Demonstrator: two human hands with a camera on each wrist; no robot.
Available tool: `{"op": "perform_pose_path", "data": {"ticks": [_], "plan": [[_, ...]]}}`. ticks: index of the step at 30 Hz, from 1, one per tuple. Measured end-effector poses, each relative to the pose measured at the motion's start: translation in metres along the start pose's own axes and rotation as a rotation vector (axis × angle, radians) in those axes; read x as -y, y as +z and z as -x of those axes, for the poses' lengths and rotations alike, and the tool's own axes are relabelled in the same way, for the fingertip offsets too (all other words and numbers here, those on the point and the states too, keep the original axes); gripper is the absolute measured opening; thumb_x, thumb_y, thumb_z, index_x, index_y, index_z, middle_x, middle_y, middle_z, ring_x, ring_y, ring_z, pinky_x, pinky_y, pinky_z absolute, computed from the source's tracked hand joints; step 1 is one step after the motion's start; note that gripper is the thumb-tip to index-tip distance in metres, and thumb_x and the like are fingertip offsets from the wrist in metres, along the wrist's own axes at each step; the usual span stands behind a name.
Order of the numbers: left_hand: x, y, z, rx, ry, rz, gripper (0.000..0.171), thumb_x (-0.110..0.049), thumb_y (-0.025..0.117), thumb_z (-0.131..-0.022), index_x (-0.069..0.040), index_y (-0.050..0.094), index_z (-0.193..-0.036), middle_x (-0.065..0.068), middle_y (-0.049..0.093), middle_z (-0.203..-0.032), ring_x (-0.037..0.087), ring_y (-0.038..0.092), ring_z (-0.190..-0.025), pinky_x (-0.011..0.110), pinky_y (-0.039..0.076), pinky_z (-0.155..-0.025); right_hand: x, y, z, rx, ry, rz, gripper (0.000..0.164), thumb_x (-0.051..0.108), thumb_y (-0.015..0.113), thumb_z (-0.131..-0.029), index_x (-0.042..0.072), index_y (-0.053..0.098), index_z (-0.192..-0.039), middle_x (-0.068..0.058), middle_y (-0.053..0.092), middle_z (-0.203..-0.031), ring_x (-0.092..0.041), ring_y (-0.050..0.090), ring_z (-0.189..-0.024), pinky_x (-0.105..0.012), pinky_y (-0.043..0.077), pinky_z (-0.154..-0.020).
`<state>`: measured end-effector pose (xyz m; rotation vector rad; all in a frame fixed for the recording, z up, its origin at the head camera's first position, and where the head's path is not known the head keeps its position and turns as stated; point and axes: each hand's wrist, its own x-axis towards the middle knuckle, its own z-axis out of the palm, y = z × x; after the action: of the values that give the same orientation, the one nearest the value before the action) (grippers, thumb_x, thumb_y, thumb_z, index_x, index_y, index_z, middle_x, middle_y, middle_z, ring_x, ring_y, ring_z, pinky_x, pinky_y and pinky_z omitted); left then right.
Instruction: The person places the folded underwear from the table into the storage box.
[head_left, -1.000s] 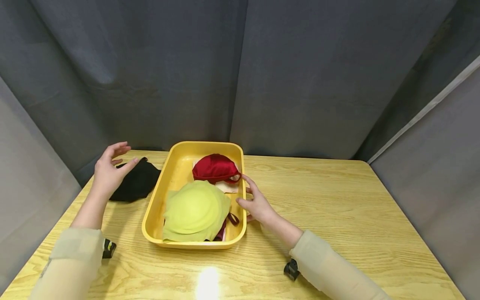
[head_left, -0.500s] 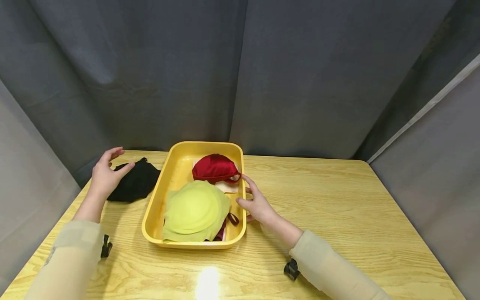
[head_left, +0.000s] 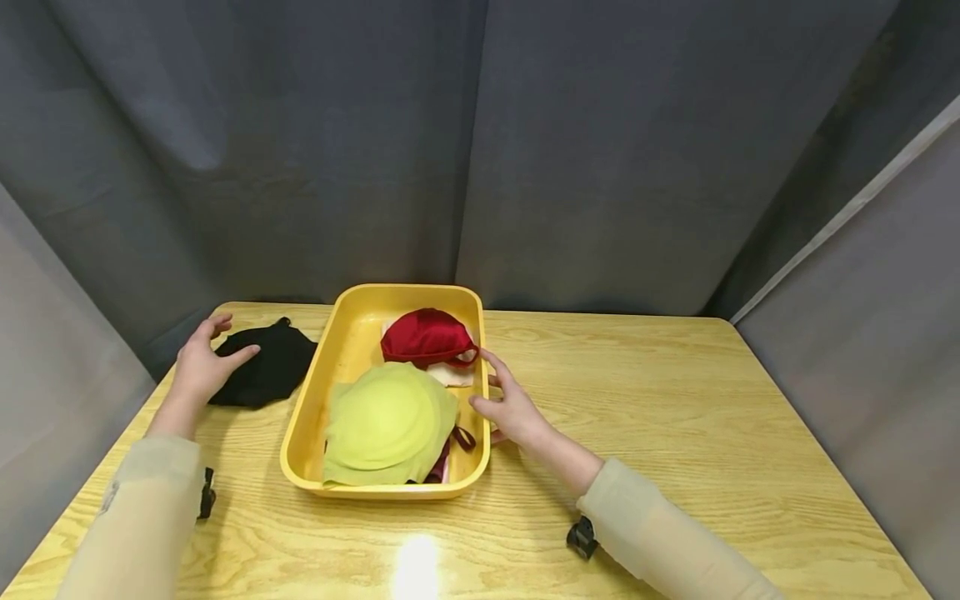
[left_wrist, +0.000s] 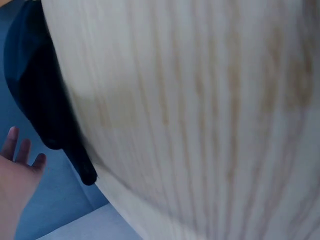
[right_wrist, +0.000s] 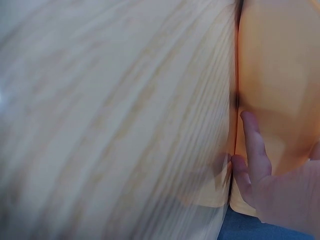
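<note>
My left hand (head_left: pixel 198 371) hovers at the left edge of a black bra (head_left: pixel 266 367), thumb and fingers spread apart with nothing held. In the left wrist view the black bra (left_wrist: pixel 42 85) lies on the table beside the fingers. A yellow plastic bin (head_left: pixel 303 442) stands right of it. Inside lie a folded red bra (head_left: pixel 427 336) and, nearer me, a yellow-green bra (head_left: pixel 390 421). My right hand (head_left: pixel 517 410) rests against the bin's right side, its thumb near the rim. The right wrist view shows extended fingers touching the bin's outer wall (right_wrist: pixel 280 65).
Under the yellow-green bra, dark maroon fabric with a strap loop (head_left: pixel 464 437) peeks out. Pale cloth (head_left: pixel 453 375) lies beneath the red bra. The wooden table (head_left: pixel 660 433) extends right of the bin. Grey curtains (head_left: pixel 585 158) hang behind and at both sides.
My left hand has moved left and lower, down toward the outer edge of the black bra. My right hand stays at the bin, and the view has shifted slightly.
</note>
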<state>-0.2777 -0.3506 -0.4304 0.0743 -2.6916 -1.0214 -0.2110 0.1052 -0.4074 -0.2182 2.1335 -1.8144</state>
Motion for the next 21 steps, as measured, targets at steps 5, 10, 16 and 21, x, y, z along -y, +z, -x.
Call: {"op": "perform_pose_path", "data": {"ticks": [5, 10, 16, 21], "plan": [[0.009, 0.000, -0.001, 0.046, -0.032, -0.036, 0.084, -0.040, 0.066, -0.085, -0.001, 0.024, -0.147, 0.031, 0.033, -0.142, 0.052, 0.030, -0.127, 0.064, 0.025, -0.101, 0.001, 0.000, 0.000, -0.003, 0.004, 0.006, 0.076, 0.008, 0.055, -0.089, 0.021, 0.014, -0.152, -0.025, 0.028, -0.144, -0.046, 0.055, -0.107, -0.046, 0.055, -0.056], [0.013, 0.001, -0.002, 0.083, -0.076, -0.077, 0.091, -0.046, 0.065, -0.085, 0.004, 0.020, -0.147, 0.035, 0.030, -0.141, 0.053, 0.030, -0.126, 0.063, 0.026, -0.101, 0.000, 0.000, 0.000, 0.000, 0.000, -0.015, 0.077, 0.007, 0.054, -0.089, 0.021, 0.014, -0.152, -0.025, 0.028, -0.143, -0.046, 0.056, -0.106, -0.045, 0.055, -0.056], [0.016, 0.000, 0.001, 0.157, -0.148, -0.107, 0.101, -0.054, 0.059, -0.085, 0.008, 0.009, -0.147, 0.039, 0.023, -0.143, 0.056, 0.027, -0.126, 0.064, 0.026, -0.101, 0.000, 0.001, 0.000, 0.005, -0.002, -0.022, 0.077, 0.006, 0.054, -0.089, 0.021, 0.013, -0.153, -0.025, 0.027, -0.144, -0.047, 0.056, -0.106, -0.045, 0.055, -0.055], [0.017, -0.002, 0.004, 0.214, -0.178, -0.112, 0.104, -0.058, 0.054, -0.086, 0.010, 0.003, -0.146, 0.042, 0.016, -0.143, 0.059, 0.023, -0.127, 0.066, 0.024, -0.101, 0.000, 0.001, 0.001, 0.004, 0.000, -0.030, 0.077, 0.006, 0.054, -0.089, 0.020, 0.013, -0.153, -0.026, 0.026, -0.144, -0.047, 0.055, -0.107, -0.048, 0.055, -0.057]]}}
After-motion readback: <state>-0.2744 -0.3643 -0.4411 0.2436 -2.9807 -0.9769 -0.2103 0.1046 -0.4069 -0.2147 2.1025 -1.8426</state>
